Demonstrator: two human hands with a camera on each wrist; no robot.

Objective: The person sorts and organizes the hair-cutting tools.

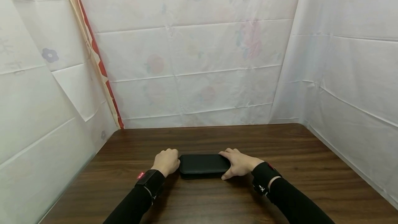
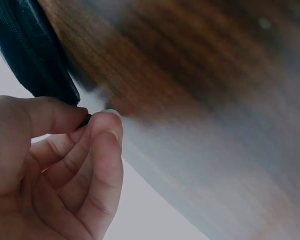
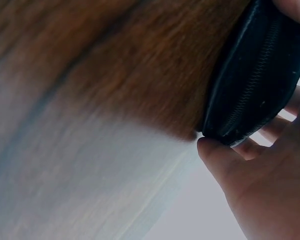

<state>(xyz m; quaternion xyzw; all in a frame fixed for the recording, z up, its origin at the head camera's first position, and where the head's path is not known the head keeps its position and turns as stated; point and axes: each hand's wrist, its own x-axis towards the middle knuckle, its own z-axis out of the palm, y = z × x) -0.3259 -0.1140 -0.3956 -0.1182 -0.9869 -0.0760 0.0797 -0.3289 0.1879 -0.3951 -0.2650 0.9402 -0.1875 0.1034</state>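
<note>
A black zippered case (image 1: pixel 203 164) lies lengthwise across the table in the head view, its smooth top facing up. At its left end, my left hand (image 1: pixel 166 162) pinches a small black zipper pull (image 2: pixel 85 120) between thumb and fingers. The left wrist view shows the zipper running along the case's side. My right hand (image 1: pixel 239 163) holds the opposite end, thumb at the near edge and fingers over the far one. Along that end, the right wrist view shows closed zipper teeth (image 3: pixel 255 75).
Under the case is a dark brown wood-grain table (image 1: pixel 199 201). White sheeting (image 1: pixel 192 58) with faint prints hangs behind the table and along both sides. A red-and-cream strip (image 1: pixel 97 55) runs down the back left corner. Both wrists wear black bands.
</note>
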